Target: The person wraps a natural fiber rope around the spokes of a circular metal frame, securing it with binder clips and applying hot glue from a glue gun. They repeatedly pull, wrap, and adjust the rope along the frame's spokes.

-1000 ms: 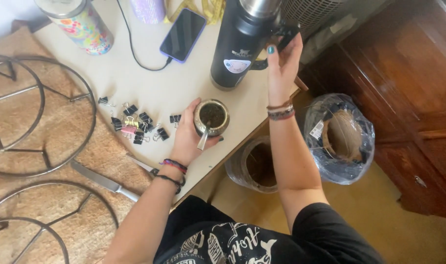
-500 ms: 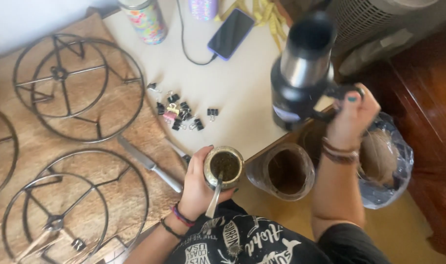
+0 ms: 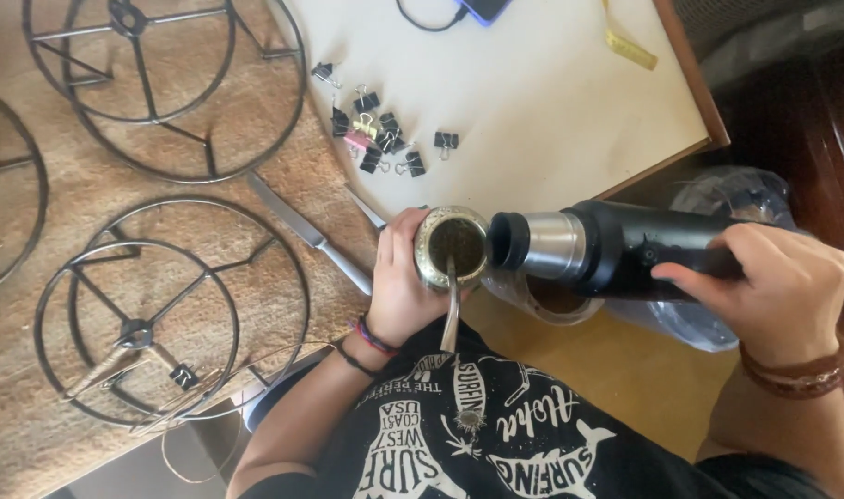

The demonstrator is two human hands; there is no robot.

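Change: half a second ago the black flask (image 3: pixel 616 249) stood nearly upright, well above the cup; now it lies almost level, its steel mouth just beside the cup's rim. The cup sits at about the same spot off the table edge, and the view has tipped lower toward the lap.
Left hand: the left hand (image 3: pixel 399 277) wraps the round cup (image 3: pixel 452 248) from the side, fingers pressed close around its wall — a firm, closed hold. Bracelets circle the wrist.
Cup: metal-rimmed, dark green-brown fill inside, held upright just past the table's near edge, above the person's printed black shirt. A metal straw (image 3: pixel 452 310) stands in it and leans down toward the body.
Right hand: the right hand (image 3: pixel 773 286) clamps the flask near its base end, fingers curled over the body, thumb side hidden. Leather bands sit on the wrist.
Flask mouth: open and dark, aimed at the cup; whether liquid runs out I cannot tell.
Table: the white table (image 3: pixel 551 102) carries a scatter of binder clips (image 3: pixel 378 139) — mostly black, one pink — well apart from the cup.
Mat side: a knife (image 3: pixel 311 236) lies slanted on the woven mat, between the wire rings (image 3: pixel 172 92) and the left hand.
Below: a clear bag (image 3: pixel 718 199) with a container shows under the flask.
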